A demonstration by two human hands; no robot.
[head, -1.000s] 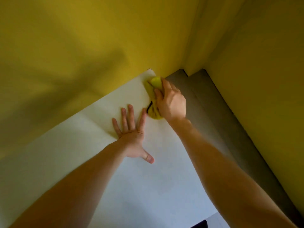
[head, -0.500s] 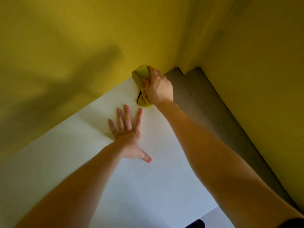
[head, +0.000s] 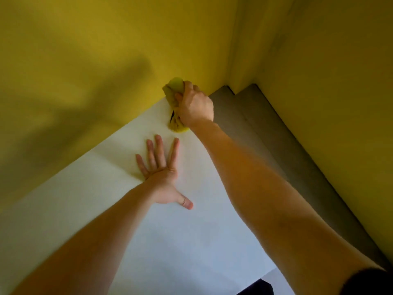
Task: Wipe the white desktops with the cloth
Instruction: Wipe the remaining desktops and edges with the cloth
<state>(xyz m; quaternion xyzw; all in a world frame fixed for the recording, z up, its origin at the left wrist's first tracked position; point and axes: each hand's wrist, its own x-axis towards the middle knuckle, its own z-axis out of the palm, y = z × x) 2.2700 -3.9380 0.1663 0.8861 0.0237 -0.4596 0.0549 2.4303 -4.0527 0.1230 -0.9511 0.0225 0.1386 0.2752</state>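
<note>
Cloth (head: 175, 90), yellow and bunched into a wad, sits at the far corner of the white counter (head: 191, 241). Its top fold stands up against the yellow wall (head: 85, 50) and its lower end spreads on the white surface. A small dark patch shows among the folds, and I cannot tell whether it is a tag or a seam.

Over the cloth lies the right hand (head: 195, 107), fingers curled round the wad, gripping it and pressing it down. The cloth looks soft, light and limp. It should squash and slide easily under the palm, but a loose end would probably drag or fold under. Gripping it round the middle of the wad, with the ends tucked in, seems the surest hold, and pushing with the fingertips should get it into the corner.

Just nearer than the cloth, the left hand (head: 163, 177) rests palm down on the counter. Its fingers are straight and spread, the tips pointing at the cloth but apart from it, and it holds nothing.

Right of the cloth, a grey strip (head: 265, 135) runs alongside the counter below a second yellow wall. Left of the cloth, a broad shadow falls across the wall.
</note>
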